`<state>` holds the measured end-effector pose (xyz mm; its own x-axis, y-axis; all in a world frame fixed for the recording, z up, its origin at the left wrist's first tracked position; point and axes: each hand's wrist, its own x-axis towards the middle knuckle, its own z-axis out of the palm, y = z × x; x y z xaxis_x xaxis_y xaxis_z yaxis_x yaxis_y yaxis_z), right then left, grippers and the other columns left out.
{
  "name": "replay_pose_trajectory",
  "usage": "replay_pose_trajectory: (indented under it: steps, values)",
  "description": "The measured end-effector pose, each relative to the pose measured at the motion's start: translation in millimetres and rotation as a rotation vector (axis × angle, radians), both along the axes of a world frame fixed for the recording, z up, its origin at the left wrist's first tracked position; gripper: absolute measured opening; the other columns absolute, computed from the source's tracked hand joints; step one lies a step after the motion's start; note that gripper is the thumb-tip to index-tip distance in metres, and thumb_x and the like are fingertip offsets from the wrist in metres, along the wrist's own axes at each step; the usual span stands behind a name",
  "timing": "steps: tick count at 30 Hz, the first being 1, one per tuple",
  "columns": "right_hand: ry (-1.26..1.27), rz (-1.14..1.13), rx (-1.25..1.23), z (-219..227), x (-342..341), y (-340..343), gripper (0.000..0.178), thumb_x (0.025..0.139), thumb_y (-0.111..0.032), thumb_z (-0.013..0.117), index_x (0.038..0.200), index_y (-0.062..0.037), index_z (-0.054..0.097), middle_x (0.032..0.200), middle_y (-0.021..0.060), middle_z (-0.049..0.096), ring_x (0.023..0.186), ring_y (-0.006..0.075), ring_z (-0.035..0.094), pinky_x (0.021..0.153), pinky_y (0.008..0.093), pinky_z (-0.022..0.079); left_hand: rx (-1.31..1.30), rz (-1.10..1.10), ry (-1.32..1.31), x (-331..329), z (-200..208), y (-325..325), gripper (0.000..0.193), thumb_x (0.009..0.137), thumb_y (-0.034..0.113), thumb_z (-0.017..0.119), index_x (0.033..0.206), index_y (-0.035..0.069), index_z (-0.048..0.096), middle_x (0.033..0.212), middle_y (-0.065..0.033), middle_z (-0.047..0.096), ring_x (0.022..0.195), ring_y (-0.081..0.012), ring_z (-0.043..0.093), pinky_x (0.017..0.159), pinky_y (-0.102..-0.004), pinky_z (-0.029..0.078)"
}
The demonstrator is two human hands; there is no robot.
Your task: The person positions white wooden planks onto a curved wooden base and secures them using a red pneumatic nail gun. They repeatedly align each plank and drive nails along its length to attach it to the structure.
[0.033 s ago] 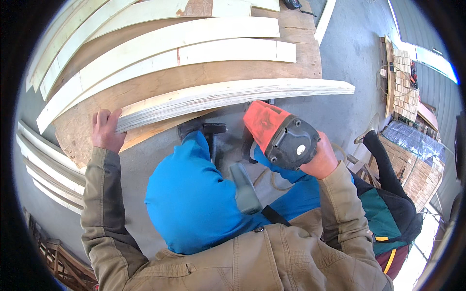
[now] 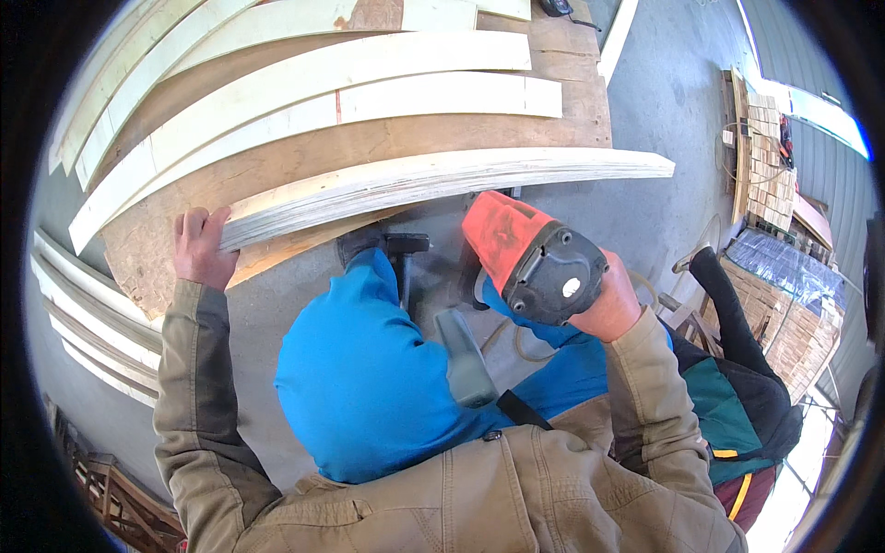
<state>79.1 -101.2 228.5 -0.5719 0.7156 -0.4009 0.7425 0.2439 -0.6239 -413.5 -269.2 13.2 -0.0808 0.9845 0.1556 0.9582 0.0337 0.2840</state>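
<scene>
A long pale plywood board [image 2: 442, 180] with a layered front edge lies along the near side of a wooden worktop [image 2: 590, 101]. My left hand [image 2: 202, 247] is closed around its left end, fingers over the top. In my right hand [image 2: 613, 300] is a red and black nail gun [image 2: 535, 258]. The tool's red end is close to the board's front edge, right of its middle. Whether the tool's nose touches the board is hidden under the tool's body. My fingers on its handle are mostly hidden too.
Several pale wooden strips [image 2: 396, 100] lie across the worktop beyond the board. More long strips [image 2: 97, 313] are stacked at the left. A grey-green object [image 2: 464, 359] rests by my blue-clad legs. A person [image 2: 747, 396] is at the right, near stacked wood [image 2: 784, 318].
</scene>
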Motion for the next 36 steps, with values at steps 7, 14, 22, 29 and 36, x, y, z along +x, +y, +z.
replay_pose_trajectory:
  steps: [7, 14, 22, 29, 36]
  values:
    - [0.017, -0.005, 0.142, -14.2, -7.2, -4.2, 0.074, 0.082, -0.012, 0.087, 0.151, -0.0068, 0.060, 0.134, 0.0194, 0.072, 0.115, 0.0387, 0.074, 0.095, 0.0394, 0.061, 0.006, 0.039, -0.019, 0.3, 3.7, -0.1, 0.053, 0.066, 0.002, 0.086, 0.116, 0.013, 0.074, 0.104, -0.0096, 0.057, 0.098, -0.0367, 0.059, 0.086, -0.0473, 0.055]
    - [0.068, -0.079, 0.037, -10.7, -15.3, 3.8, 0.069, 0.083, -0.008, 0.086, 0.148, -0.0057, 0.063, 0.134, 0.0191, 0.072, 0.118, 0.0345, 0.075, 0.097, 0.0380, 0.060, 0.043, 0.051, 0.044, -12.8, -6.7, 12.7, 0.061, 0.064, 0.004, 0.089, 0.122, 0.014, 0.073, 0.107, -0.0093, 0.057, 0.102, -0.0349, 0.059, 0.088, -0.0463, 0.055]
    - [0.043, 0.020, 0.131, 4.0, -12.4, -14.3, 0.071, 0.086, -0.014, 0.084, 0.151, -0.0082, 0.059, 0.135, 0.0167, 0.072, 0.118, 0.0366, 0.074, 0.099, 0.0399, 0.060, -0.019, 0.018, 0.086, 1.1, -9.4, -19.0, 0.081, 0.067, 0.015, 0.096, 0.142, 0.016, 0.068, 0.118, -0.0084, 0.057, 0.109, -0.0320, 0.060, 0.096, -0.0468, 0.053]
    - [0.032, -0.002, 0.046, 13.2, -1.9, -25.5, 0.062, 0.084, -0.013, 0.085, 0.143, -0.0064, 0.065, 0.130, 0.0180, 0.073, 0.113, 0.0375, 0.074, 0.094, 0.0399, 0.061, -0.087, 0.003, 0.076, 10.2, -8.2, -43.8, 0.085, 0.071, 0.023, 0.096, 0.149, 0.017, 0.063, 0.128, -0.0070, 0.057, 0.115, -0.0310, 0.060, 0.105, -0.0475, 0.048]
    - [0.133, -0.127, -0.032, 15.9, -6.8, -20.4, 0.042, 0.082, -0.002, 0.078, 0.123, 0.0035, 0.070, 0.114, 0.0192, 0.078, 0.105, 0.0249, 0.075, 0.093, 0.0366, 0.058, -0.156, 0.016, 0.003, 17.1, 6.7, -31.4, 0.091, 0.073, 0.020, 0.093, 0.154, 0.014, 0.054, 0.148, -0.0112, 0.058, 0.139, -0.0328, 0.055, 0.117, -0.0499, 0.043]
